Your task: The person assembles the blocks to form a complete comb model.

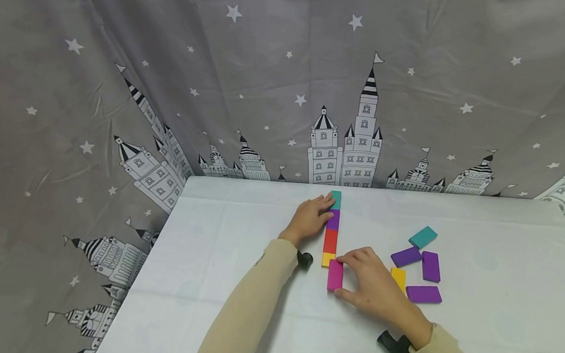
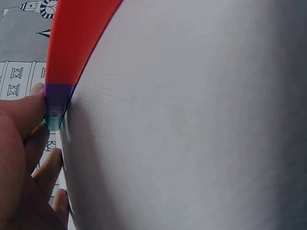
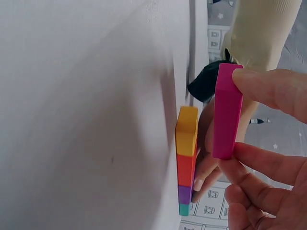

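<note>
From the head, we see the right hand (image 1: 373,283) pinching a smooth magenta rectangular block (image 1: 335,276) beside a straight multicoloured block row (image 1: 331,241), which the left hand (image 1: 310,220) touches, fingers relaxed. From the left wrist, we see its thumb (image 2: 34,101) against a purple rectangular block (image 2: 57,93). From the right wrist, we judge the magenta piece light, stiff, slightly slippery, best gripped by both ends.

The bare right hand (image 1: 373,287) is at the right of a magenta rectangular block (image 1: 335,276), its thumb and fingers pinching the two ends. The bare left hand (image 1: 310,219) lies beyond this block and to its left, with fingers extended. The left forearm, in a beige sleeve (image 1: 250,299), passes at the block's left.
</note>
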Motion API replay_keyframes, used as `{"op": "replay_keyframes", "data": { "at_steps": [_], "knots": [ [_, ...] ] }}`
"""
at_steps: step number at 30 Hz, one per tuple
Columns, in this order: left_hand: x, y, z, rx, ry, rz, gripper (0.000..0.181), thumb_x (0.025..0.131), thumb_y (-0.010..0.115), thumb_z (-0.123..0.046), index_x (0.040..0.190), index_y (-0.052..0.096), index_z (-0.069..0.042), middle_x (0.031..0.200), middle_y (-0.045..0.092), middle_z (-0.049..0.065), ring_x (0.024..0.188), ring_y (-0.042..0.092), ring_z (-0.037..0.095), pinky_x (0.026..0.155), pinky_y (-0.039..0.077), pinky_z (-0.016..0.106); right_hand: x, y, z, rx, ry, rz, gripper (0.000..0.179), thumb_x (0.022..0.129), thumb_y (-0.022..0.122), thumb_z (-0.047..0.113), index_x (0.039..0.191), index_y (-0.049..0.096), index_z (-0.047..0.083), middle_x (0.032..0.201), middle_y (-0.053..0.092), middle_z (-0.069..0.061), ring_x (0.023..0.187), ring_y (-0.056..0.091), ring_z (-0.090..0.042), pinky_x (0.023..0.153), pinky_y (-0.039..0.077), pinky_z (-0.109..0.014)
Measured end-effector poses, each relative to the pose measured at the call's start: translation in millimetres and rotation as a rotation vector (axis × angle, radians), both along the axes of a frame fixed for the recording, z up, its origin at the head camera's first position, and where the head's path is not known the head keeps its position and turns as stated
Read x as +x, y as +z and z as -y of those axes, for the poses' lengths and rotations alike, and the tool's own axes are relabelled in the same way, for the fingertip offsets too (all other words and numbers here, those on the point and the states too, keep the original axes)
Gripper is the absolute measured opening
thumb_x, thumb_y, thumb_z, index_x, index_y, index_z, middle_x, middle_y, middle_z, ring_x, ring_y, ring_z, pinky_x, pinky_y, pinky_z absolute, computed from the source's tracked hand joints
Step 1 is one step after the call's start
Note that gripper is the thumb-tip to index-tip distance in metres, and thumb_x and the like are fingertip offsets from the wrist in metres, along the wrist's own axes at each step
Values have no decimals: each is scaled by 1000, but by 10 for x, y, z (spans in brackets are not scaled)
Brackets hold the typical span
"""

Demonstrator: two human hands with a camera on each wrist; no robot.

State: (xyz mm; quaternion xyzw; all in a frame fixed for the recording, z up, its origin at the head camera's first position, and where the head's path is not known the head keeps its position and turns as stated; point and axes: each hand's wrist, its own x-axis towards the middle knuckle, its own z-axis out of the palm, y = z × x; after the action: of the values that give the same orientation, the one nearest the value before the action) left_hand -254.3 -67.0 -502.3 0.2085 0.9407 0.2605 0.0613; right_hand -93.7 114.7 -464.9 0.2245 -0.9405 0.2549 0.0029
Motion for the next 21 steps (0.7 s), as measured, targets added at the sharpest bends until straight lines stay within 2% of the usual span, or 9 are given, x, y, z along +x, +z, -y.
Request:
{"op": "replay_keyframes", "data": {
  "at_steps": [14, 21],
  "knots": [
    [11, 33, 2, 3, -4, 4, 50, 103, 57, -28, 150, 48, -16, 158, 38, -5, 148, 32, 18, 123, 21, 43, 18, -47, 137, 38, 47, 22, 59, 71, 91, 33, 118, 71, 3, 112, 66, -7, 111, 53, -25, 100, 49, -44],
    [15, 42, 4, 4, -8, 9, 49, 104, 56, -28, 150, 47, -16, 159, 36, -5, 149, 31, 18, 123, 20, 43, 26, -93, 153, 66, 70, -2, 58, 71, 89, 34, 117, 71, 2, 110, 67, -7, 108, 54, -25, 99, 49, -44]
  ]
}}
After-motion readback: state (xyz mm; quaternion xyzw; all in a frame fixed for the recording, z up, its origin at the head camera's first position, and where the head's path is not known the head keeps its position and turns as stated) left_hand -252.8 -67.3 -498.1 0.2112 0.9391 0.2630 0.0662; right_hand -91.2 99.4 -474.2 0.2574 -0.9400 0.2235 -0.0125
